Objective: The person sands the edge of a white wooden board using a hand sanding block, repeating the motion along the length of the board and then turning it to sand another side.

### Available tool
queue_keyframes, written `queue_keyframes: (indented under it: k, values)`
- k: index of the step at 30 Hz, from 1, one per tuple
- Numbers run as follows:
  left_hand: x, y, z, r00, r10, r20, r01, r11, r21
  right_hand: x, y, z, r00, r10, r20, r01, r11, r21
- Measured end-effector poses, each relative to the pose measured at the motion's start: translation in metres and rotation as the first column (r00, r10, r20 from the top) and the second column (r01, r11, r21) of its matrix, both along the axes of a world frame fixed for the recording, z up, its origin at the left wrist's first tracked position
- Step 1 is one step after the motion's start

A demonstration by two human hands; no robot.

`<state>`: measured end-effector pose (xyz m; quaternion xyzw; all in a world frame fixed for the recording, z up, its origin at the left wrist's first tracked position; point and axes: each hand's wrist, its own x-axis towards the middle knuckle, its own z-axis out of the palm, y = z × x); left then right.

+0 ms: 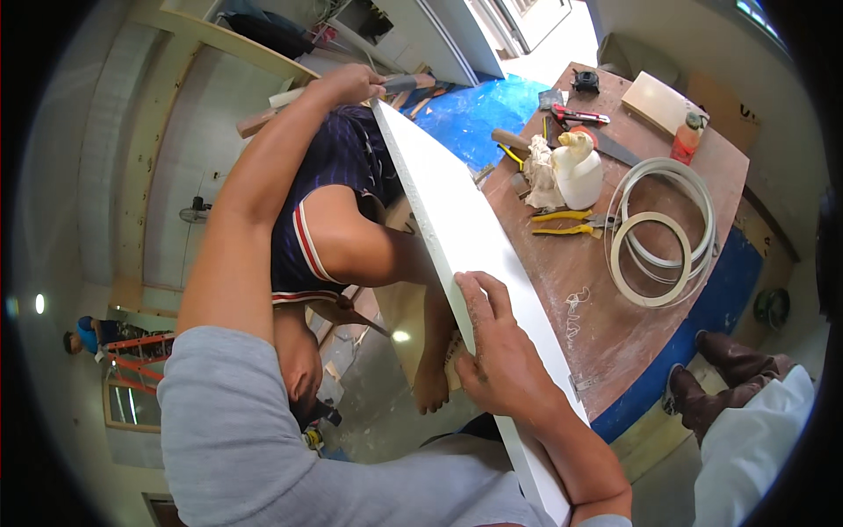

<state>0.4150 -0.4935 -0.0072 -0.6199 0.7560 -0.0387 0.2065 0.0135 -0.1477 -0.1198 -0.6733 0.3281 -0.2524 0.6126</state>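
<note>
A long white board (479, 220) stands tilted on its edge in front of me, running from upper middle to lower right. My right hand (509, 356) grips its near long edge, thumb on one side and fingers over the other. My left hand (351, 85), at the end of my raised arm, is closed by the board's far end. A grey bar-like piece (404, 83) shows beside that fist, but I cannot make out what the fingers hold. Close under my left arm bends a co-worker in a dark sleeveless jersey (320, 228), one arm passing behind the board.
A brown worktable (632, 351) at right carries yellow-handled pliers (566, 222), a white bottle (577, 171), a red utility knife (580, 115), a tape measure (586, 81) and edging-strip rolls (652, 259). Blue sheeting (474, 114) covers some floor. A person stands by an orange ladder (136, 356).
</note>
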Motion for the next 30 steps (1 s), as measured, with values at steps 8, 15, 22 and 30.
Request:
queue_keyframes:
  k: [8,15,22,30]
  values:
    - [-0.121,0.112,0.068,0.956,-0.148,0.254,0.077,0.959,0.272,-0.007,-0.012,0.001,0.999,-0.048,-0.017,0.048,0.998,0.027]
    - [-0.082,0.075,0.020,0.992,-0.101,0.077,0.088,0.984,0.154,-0.013,-0.010,-0.002,0.999,-0.044,0.006,0.044,0.998,0.034]
    - [0.002,0.014,0.027,0.997,-0.042,0.070,0.040,0.999,0.022,0.000,-0.005,-0.002,0.999,0.032,0.022,-0.032,0.999,-0.007]
    - [-0.141,0.175,0.089,0.979,-0.045,0.200,-0.004,0.972,0.237,-0.005,-0.011,-0.006,0.999,-0.031,-0.012,0.031,0.999,-0.033]
